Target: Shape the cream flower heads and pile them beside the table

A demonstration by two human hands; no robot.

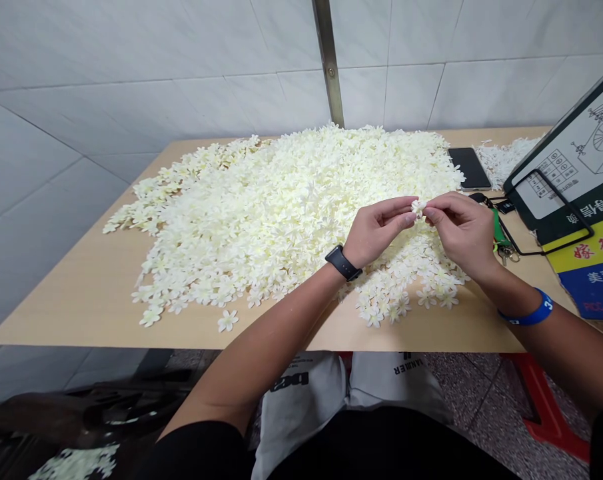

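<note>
A big heap of small cream fabric flowers (291,200) covers most of the wooden table (71,300). Above the heap's right side, my left hand (376,230) and my right hand (458,227) meet. Both pinch one small cream flower (418,207) between their fingertips. A black watch sits on my left wrist and a blue band on my right wrist.
A black phone (468,168) lies at the back right, with a pile of white shreds (506,157) beyond it. Keys with a green tag (501,237) lie by a printed box (576,200) at the right edge. A tiled wall stands behind. A red stool (546,407) is below right.
</note>
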